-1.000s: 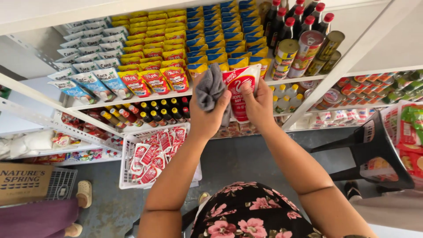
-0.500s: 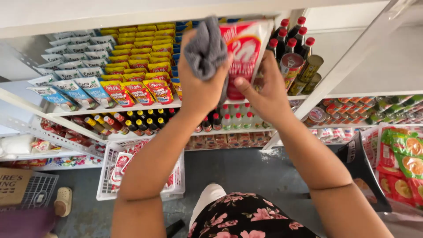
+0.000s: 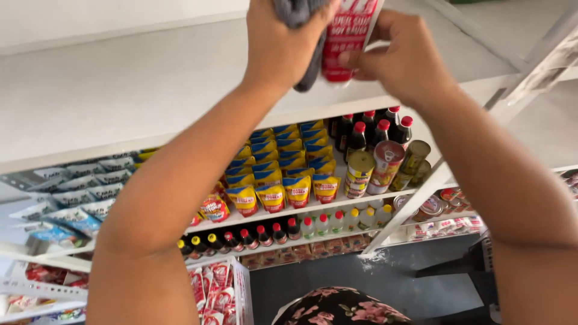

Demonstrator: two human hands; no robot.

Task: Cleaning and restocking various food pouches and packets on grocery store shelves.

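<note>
white shelf (image 3: 120,90) spans behind both raised arms, above yellow pouches (image 3: 283,180).

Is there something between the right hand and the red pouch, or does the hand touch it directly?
Nothing visible stands between them. The right hand grips the red pouch directly at its right edge. The grey cloth lies on the pouch's other side, under the left hand.
</note>
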